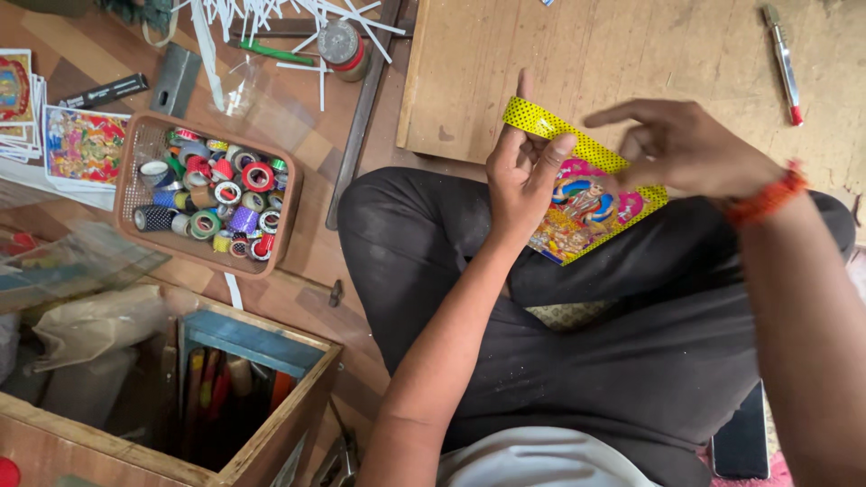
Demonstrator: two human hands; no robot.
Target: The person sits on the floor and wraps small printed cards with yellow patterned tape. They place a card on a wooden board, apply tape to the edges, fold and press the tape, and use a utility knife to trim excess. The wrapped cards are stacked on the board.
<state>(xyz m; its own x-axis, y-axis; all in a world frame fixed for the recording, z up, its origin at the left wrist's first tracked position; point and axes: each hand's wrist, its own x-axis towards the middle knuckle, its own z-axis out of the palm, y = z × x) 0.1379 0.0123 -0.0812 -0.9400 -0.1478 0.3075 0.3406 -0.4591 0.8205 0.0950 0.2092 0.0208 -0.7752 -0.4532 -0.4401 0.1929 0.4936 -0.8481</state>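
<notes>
Wooden floorboards [316, 171], worn and scuffed, spread under a person sitting cross-legged in dark trousers [577, 343], with a pale wooden board [613, 63] lying just beyond the hands. Left hand [523, 176] pinches the near end of a yellow dotted tape strip [564, 133] between thumb and fingers, the strip running along the top edge of a colourful picture card [591, 212] that rests on the lap between both hands. Right hand [686, 149] hovers just beside the strip's other end, its fingers loosely spread and the index finger pointing toward the left hand; it grips nothing, and an orange thread band [767, 194] circles its wrist. Well to the left of the left hand sits a brown mesh tray [135, 135] packed with small tape rolls [221, 194] in red, green, blue, purple and silver. Further left still lies a stack of printed cards [81, 144] with bright pictures and white borders. Below the tray, nearer the person, stands an open wooden box [271, 442] with a blue inner edge and tool handles inside. Beyond the tray, white paper strips [271, 18] lie scattered around a small round tin [341, 43]. A pen [783, 63] with a red tip lies on the board beyond the right hand.
</notes>
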